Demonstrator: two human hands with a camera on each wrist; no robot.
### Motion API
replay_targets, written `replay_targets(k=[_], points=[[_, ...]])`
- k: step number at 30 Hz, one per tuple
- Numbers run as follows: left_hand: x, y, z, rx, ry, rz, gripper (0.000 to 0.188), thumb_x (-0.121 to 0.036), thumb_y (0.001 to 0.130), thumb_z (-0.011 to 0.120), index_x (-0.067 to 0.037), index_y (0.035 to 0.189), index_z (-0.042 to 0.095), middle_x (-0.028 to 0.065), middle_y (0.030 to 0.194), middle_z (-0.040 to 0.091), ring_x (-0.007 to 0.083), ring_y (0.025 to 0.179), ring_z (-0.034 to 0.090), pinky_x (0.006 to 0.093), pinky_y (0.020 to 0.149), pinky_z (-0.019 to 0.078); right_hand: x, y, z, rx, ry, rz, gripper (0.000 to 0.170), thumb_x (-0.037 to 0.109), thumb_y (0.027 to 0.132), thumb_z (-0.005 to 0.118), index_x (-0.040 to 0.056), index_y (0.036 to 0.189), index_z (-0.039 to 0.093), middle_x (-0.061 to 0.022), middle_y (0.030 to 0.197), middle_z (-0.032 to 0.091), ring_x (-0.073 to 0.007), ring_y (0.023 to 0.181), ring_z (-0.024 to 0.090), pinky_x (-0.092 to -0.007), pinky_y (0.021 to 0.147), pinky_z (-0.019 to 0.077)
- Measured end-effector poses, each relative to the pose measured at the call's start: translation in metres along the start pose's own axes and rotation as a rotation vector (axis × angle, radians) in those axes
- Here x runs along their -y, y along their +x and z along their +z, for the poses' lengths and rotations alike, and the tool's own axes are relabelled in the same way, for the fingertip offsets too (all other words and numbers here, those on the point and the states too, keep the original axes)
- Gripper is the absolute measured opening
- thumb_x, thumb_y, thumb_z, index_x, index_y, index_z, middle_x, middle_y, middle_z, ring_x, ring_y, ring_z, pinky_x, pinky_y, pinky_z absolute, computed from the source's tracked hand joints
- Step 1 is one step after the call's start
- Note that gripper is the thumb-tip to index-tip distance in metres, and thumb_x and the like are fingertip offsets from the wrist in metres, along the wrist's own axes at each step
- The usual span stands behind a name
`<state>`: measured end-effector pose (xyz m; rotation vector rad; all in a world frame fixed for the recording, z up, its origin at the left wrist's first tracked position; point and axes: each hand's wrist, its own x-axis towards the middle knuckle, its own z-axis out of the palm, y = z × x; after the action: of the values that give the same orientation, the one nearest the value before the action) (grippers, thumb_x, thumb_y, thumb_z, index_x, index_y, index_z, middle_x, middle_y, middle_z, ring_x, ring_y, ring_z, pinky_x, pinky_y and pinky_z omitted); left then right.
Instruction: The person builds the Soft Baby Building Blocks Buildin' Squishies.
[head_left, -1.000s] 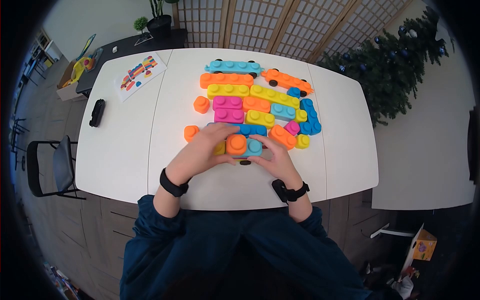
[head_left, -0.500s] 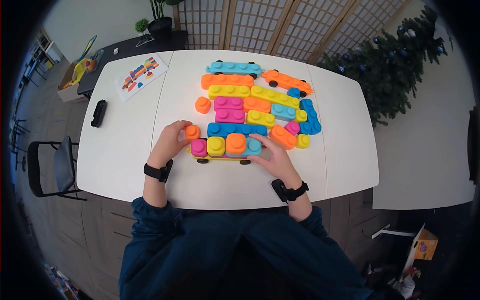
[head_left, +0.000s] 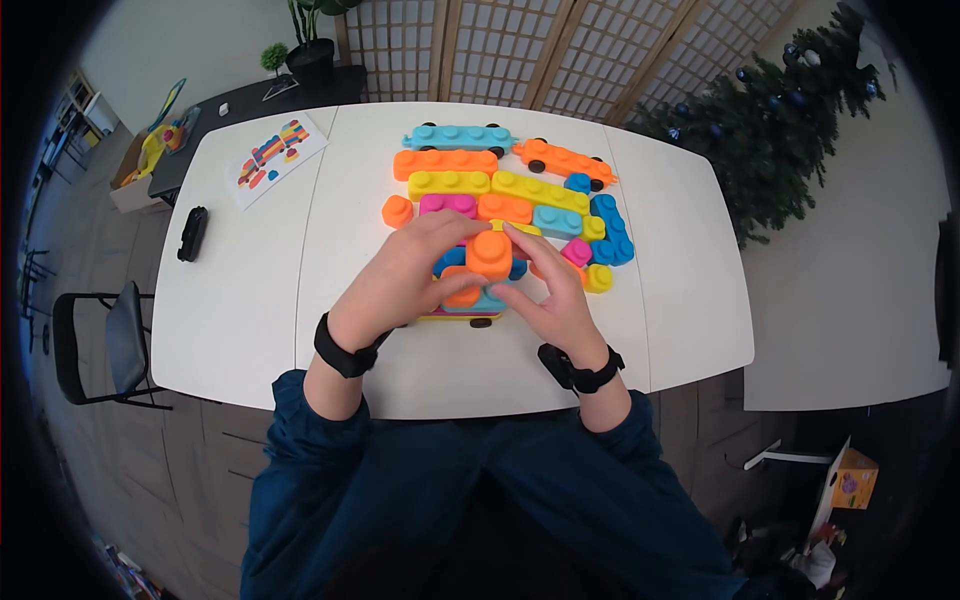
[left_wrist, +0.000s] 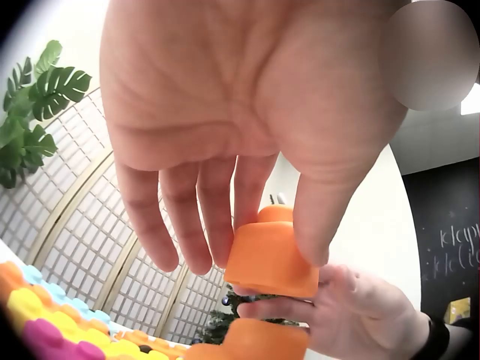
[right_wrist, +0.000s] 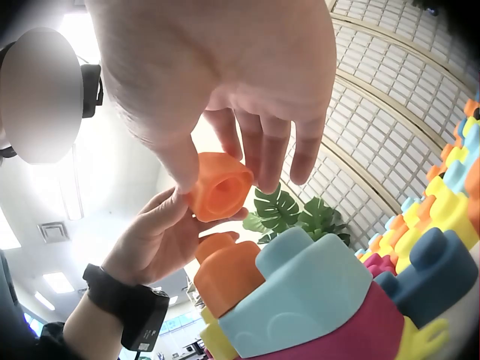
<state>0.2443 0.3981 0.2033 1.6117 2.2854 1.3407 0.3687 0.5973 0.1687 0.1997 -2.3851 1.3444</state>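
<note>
Both hands meet over the table with a small orange one-stud block (head_left: 489, 255) between them. My left hand (head_left: 400, 275) pinches it with thumb and forefinger. From the other side, my right hand (head_left: 555, 300) has its thumb and fingers round it too. The block's hollow underside shows in the right wrist view. Just below is a toy wagon with dark wheels, partly hidden by the left hand. On it are a magenta layer (right_wrist: 352, 330), a light-blue block (right_wrist: 304, 292) and another orange block (right_wrist: 225, 276).
Rows of coloured blocks lie beyond the hands, including a yellow long block (head_left: 540, 192) and a blue piece (head_left: 613, 232). A light-blue wheeled base (head_left: 458, 138) and an orange one (head_left: 565, 163) stand at the back. A picture sheet (head_left: 277, 157) and black case (head_left: 193, 234) lie left.
My left hand took the orange block from the table's left side and brought it right, over the wagon. My right hand has let go of the wagon's end and risen to the block.
</note>
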Motion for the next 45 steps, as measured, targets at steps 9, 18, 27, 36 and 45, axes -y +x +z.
replay_targets(k=[9, 18, 27, 36, 45], points=[[-0.008, -0.02, 0.009, 0.014, -0.013, -0.121, 0.056, -0.017, 0.08, 0.085, -0.006, 0.131, 0.063, 0.0148, 0.122, 0.069, 0.0365, 0.113, 0.065, 0.0411, 0.098, 0.0528, -0.031, -0.017, 0.008, -0.08, 0.184, 0.038, 0.057, 0.004, 0.085, 0.079, 0.0035, 0.138, 0.059, -0.0126, 0.134, 0.063, -0.0249, 0.121, 0.063, -0.0342, 0.104, 0.0485], [0.009, -0.04, 0.023, 0.016, 0.025, -0.153, 0.046, -0.018, 0.081, 0.083, -0.008, 0.123, 0.065, 0.0124, 0.112, 0.069, 0.0354, 0.102, 0.067, 0.0411, 0.087, 0.0559, -0.051, -0.035, 0.014, -0.018, 0.227, 0.081, 0.049, 0.003, 0.083, 0.081, 0.0012, 0.128, 0.061, -0.0117, 0.128, 0.067, -0.026, 0.122, 0.063, -0.0366, 0.106, 0.0476], [0.012, -0.043, 0.024, 0.018, 0.006, -0.171, 0.051, -0.018, 0.08, 0.084, -0.008, 0.125, 0.064, 0.0131, 0.114, 0.068, 0.0362, 0.104, 0.065, 0.0421, 0.089, 0.0551, -0.051, -0.036, 0.018, -0.046, 0.126, 0.068, 0.046, 0.007, 0.083, 0.083, 0.0027, 0.123, 0.062, -0.0125, 0.127, 0.067, -0.0292, 0.122, 0.064, -0.0379, 0.105, 0.0487], [0.054, -0.076, 0.003, 0.046, 0.014, -0.354, 0.075, -0.015, 0.065, 0.094, -0.008, 0.131, 0.061, 0.0143, 0.122, 0.068, 0.0331, 0.113, 0.064, 0.0404, 0.099, 0.0529, -0.051, -0.034, 0.011, 0.014, 0.107, 0.177, 0.058, 0.014, 0.079, 0.087, 0.0044, 0.131, 0.062, -0.0122, 0.124, 0.069, -0.027, 0.116, 0.066, -0.0366, 0.099, 0.0516], [0.073, -0.081, 0.011, 0.135, 0.017, -0.372, 0.055, -0.004, 0.062, 0.09, -0.005, 0.112, 0.069, 0.0123, 0.11, 0.072, 0.0345, 0.104, 0.065, 0.0404, 0.094, 0.0532, -0.07, -0.033, 0.018, 0.219, -0.089, 0.321, 0.059, 0.02, 0.077, 0.087, 0.0013, 0.127, 0.062, -0.0147, 0.106, 0.069, -0.0279, 0.092, 0.066, -0.0354, 0.084, 0.0544]])
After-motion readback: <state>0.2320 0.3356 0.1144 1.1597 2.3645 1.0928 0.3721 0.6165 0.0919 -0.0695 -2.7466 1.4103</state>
